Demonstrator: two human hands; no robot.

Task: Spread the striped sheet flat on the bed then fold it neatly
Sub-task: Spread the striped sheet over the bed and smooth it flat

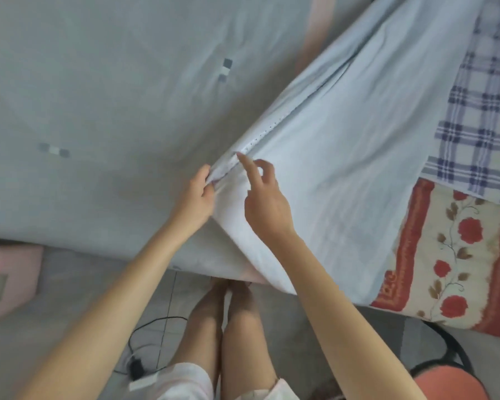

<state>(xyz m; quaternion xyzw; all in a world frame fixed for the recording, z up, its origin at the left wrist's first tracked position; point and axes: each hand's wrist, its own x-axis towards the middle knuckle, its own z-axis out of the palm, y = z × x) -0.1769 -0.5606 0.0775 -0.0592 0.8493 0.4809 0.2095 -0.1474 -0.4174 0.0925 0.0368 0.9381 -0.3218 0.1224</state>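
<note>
Your left hand [198, 194] pinches the hem of the striped sheet [344, 145] at the near edge of the bed [98, 105]; your right hand [264, 206], otherwise relaxed, touches the hem with a straight forefinger.

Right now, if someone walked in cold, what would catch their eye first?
Two bare arms meet mid-frame: the left grip holds the hem of the striped sheet, and the right grip stretches a forefinger onto that hem. Next comes the red floral blanket at the bed's near right corner, with a blue plaid cloth just beyond it.
</note>
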